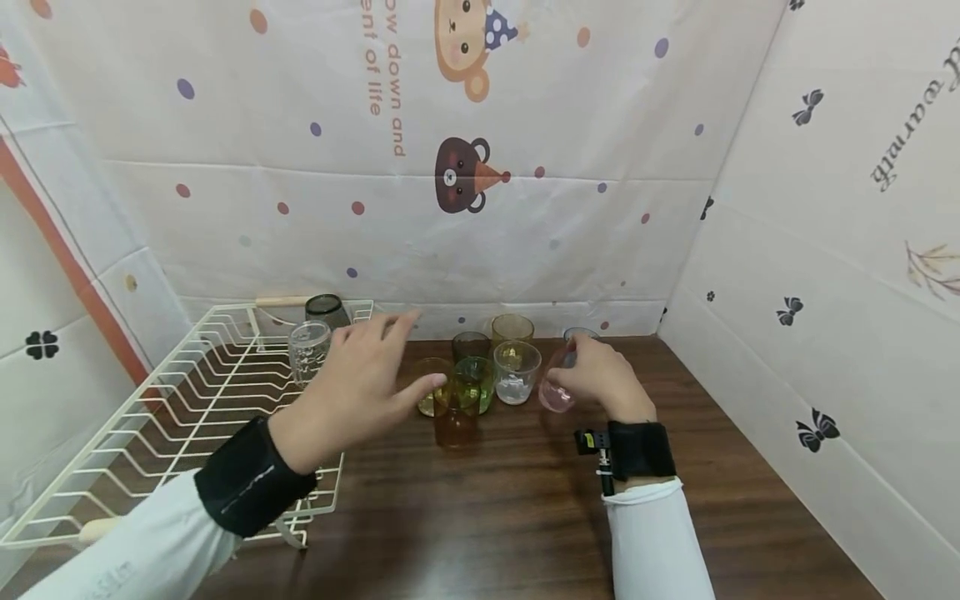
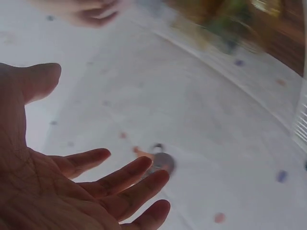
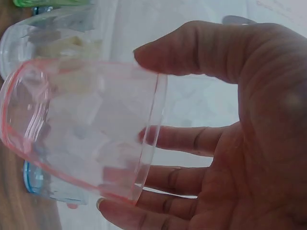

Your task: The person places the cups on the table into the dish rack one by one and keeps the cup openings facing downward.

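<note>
Far left, the dish rack (image 1: 187, 392) already holds a clear glass (image 1: 308, 350) and a dark glass (image 1: 327, 310). Our left hand (image 1: 360, 379) hovers over the rack's right edge, fingers spread, holding nothing. Right of it is the cluster of cups (image 1: 480, 371). Our right hand (image 1: 600, 379) grips the pink cup (image 3: 81, 129), tilted off the table, thumb on top and fingers beneath. We judge the step as cup pickup; next likely needs a carry left to the rack.
</note>
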Available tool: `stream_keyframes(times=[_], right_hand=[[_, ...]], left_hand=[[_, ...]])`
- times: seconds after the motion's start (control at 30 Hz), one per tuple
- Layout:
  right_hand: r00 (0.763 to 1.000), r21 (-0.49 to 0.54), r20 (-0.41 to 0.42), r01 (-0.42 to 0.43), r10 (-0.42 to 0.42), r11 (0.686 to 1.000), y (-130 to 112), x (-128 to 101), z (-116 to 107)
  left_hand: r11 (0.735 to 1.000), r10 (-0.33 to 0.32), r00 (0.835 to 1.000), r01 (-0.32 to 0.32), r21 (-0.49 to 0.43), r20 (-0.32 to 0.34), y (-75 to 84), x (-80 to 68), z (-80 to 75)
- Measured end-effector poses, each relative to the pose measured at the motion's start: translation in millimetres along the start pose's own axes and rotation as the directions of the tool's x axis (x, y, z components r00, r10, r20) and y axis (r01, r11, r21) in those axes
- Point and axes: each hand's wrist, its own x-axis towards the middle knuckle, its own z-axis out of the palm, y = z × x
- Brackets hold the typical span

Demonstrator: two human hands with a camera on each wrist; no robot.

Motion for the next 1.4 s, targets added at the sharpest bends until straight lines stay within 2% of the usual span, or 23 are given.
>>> stream_keyframes(times=[0.23,0.47,0.67,0.8,0.97,1.1,1.3,1.4], right_hand=[[0.997,0.073,-0.053,0.066,-0.062,0.995,-5,-4,-6],[0.985,0.232,-0.117,0.154,-0.13,0.96,-14,0,-5],[0.986,0.382,-0.09,0.164,-0.14,0.91,-22,4,0],[0.982,0.522,-0.064,0.183,-0.175,0.833,-25,9,5],[0.968,0.679,-0.032,0.204,-0.25,0.705,-31,10,11],[0.952,0.793,0.015,0.176,-0.307,0.583,-35,9,16],[0.916,0.928,0.037,0.117,-0.401,0.354,-45,4,17],[0.906,0.952,0.025,0.107,-0.423,0.286,-46,3,16]], left_hand=[[0.997,0.022,0.996,-0.029,-0.078,-0.09,30.4,-2.7,10.7],[0.983,-0.007,0.997,-0.008,-0.181,-0.081,46.9,-4.0,17.9],[0.962,-0.032,0.997,0.011,-0.272,-0.075,56.2,-0.7,21.0],[0.946,-0.061,0.997,0.044,-0.321,-0.041,60.6,5.1,23.0],[0.932,-0.085,0.996,0.073,-0.354,-0.018,64.5,11.4,23.9],[0.924,-0.102,0.995,0.086,-0.372,-0.023,64.5,12.5,24.9],[0.929,-0.086,0.994,0.053,-0.366,-0.073,62.9,11.6,32.8],[0.927,-0.075,0.995,0.042,-0.373,-0.073,63.6,13.0,35.2]])
